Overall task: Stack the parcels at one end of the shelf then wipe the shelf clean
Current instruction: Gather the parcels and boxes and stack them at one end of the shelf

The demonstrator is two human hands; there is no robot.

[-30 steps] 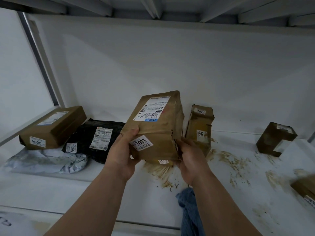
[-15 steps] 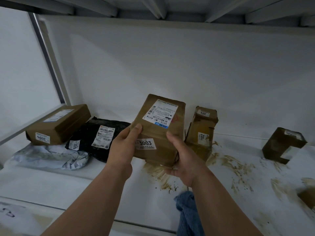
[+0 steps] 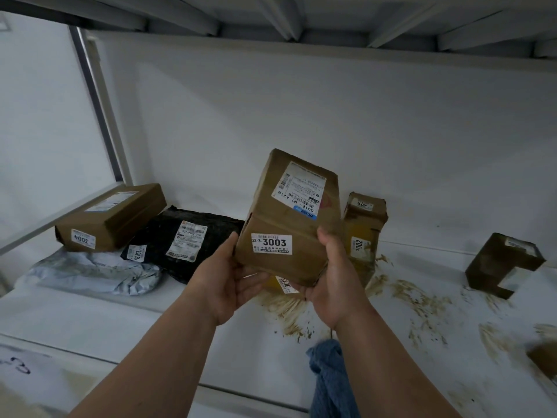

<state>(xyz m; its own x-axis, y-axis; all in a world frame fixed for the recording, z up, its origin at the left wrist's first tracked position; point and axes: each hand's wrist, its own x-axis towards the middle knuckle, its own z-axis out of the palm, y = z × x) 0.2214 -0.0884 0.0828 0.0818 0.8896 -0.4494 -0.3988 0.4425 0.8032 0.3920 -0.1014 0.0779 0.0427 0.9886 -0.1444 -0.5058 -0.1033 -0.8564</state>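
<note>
Both hands hold a brown parcel labelled 3003 [image 3: 289,215] above the white shelf [image 3: 90,309]. My left hand [image 3: 229,279] cups its lower left side and my right hand [image 3: 334,276] grips its lower right corner. At the shelf's left end, a brown box labelled 3004 [image 3: 111,218] rests on a grey bag [image 3: 90,273], beside a black bag parcel [image 3: 187,239]. A yellowish parcel [image 3: 286,285] peeks out under the held box. A small upright brown box [image 3: 364,230] stands just behind it, and another brown box [image 3: 503,263] sits at the right.
Brown dirt smears [image 3: 407,297] cover the shelf's middle and right. A blue cloth [image 3: 328,375] hangs over the front edge under my right forearm. Part of another brown parcel [image 3: 545,357] shows at the right edge. The upper shelf's underside [image 3: 301,22] is close overhead.
The 3003 parcel has been turned so its numbered end faces me and lifted slightly. My hands have shifted lower under it. The view has moved right.
</note>
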